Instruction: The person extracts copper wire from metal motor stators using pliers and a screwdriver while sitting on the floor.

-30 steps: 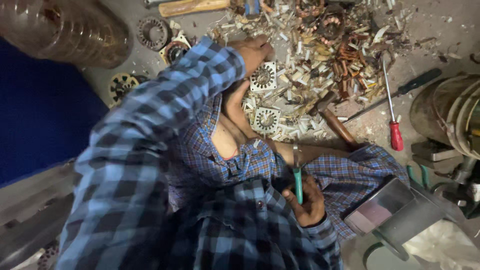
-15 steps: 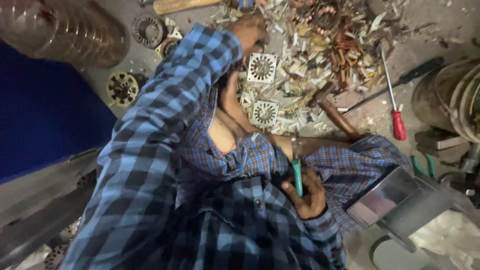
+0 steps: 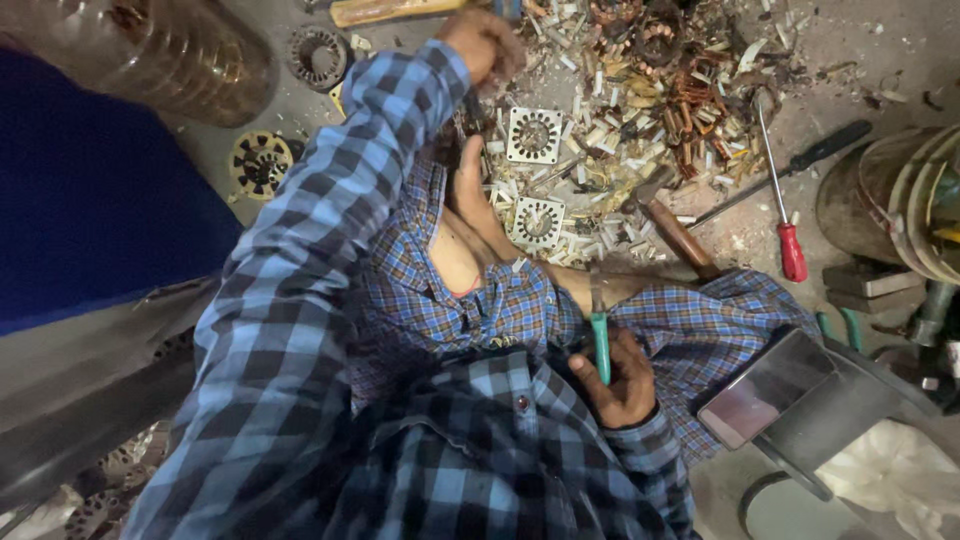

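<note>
Right hand (image 3: 620, 375) grips a green-handled tool (image 3: 601, 345); left hand (image 3: 482, 42) reaches into floor scrap (image 3: 650, 90).
Left fingers' grip cannot be told; square stator plates (image 3: 533, 135) and a red screwdriver (image 3: 780, 200) lie nearby.

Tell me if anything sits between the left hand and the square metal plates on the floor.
Nothing visible does. The left hand reaches over the scrap at the top, with the upper square perforated metal plate just below it on bare floor. The right hand holds a green-handled tool in the lap, clear of that path.

green-handled tool (image 3: 601, 345) in r hand (image 3: 622, 385)
</note>
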